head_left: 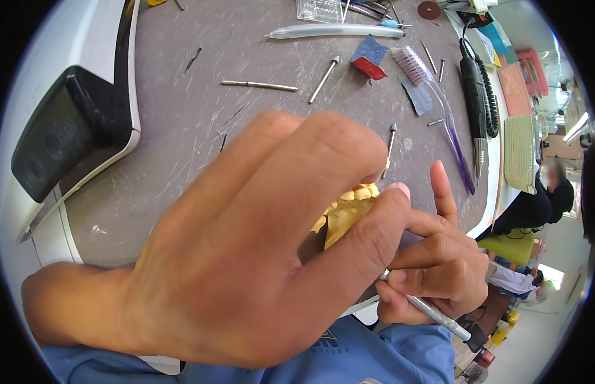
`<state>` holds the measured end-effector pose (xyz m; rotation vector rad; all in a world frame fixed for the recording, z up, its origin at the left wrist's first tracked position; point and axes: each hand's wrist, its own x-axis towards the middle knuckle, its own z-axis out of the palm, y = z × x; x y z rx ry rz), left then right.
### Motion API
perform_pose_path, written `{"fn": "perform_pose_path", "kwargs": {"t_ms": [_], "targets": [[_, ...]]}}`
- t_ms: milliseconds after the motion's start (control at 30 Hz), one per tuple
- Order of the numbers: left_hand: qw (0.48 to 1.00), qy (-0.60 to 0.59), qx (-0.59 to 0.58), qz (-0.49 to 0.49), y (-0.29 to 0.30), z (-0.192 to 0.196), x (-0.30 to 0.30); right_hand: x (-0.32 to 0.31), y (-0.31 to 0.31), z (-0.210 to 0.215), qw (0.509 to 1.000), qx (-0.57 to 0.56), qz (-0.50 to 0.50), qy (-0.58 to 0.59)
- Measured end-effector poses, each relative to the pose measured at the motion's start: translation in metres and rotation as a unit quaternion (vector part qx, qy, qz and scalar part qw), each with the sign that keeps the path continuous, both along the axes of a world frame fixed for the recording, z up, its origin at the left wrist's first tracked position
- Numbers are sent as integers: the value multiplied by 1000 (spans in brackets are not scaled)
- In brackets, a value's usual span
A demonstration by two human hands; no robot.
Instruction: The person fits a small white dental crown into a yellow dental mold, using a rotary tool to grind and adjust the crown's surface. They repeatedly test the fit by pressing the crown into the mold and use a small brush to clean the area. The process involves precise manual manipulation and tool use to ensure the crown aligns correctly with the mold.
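Note:
A yellow dental cast (349,214) with a row of teeth shows between the thumb and curled forefinger of my left hand (240,243). That hand is closed around it, its back toward me, and hides much of the cast. My right hand (438,262) lies close beside it on the right. Its thumb and fingers pinch a slim metal instrument handle (438,317), while one finger sticks up. The handle's rear end points down and to the right. Its working end is hidden behind my left thumb, so I cannot tell whether it touches the cast.
On the scratched grey bench top (176,115) lie several metal burs (259,85), sandpaper pieces (369,57), a purple toothbrush (448,115) and a whitish tapered stick (336,31). A black corded handpiece (473,96) is at right, a black device (73,134) at left. People sit farther right.

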<state>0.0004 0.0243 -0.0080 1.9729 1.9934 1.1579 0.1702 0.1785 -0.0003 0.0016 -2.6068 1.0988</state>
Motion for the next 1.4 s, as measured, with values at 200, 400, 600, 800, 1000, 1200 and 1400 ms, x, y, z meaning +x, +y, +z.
{"fn": "perform_pose_path", "kwargs": {"t_ms": [200, 400, 600, 800, 1000, 1200, 1400], "targets": [[1000, 19, 1, -11, 0, 3, 0, -1, 3, 3, 1000, -24, 4, -5], [1000, 24, -7, -16, -2, 5, -1, -3, 4, -10, 997, -73, -12, 36], [999, 21, 1, -25, -1, 2, -1, -5, 10, -13, 994, -108, -17, 30], [1000, -12, -6, -18, -1, 2, -3, -3, 10, -11, 991, -126, -4, 36], [999, -46, 7, -19, -2, -5, -3, -4, 8, -11, 996, -76, 9, 38], [998, -50, 13, -21, -1, -6, -4, -6, 9, -7, 998, -64, 9, 26], [999, -39, 13, -22, -2, -5, -4, -5, 9, -8, 997, -67, 8, 26]]}}
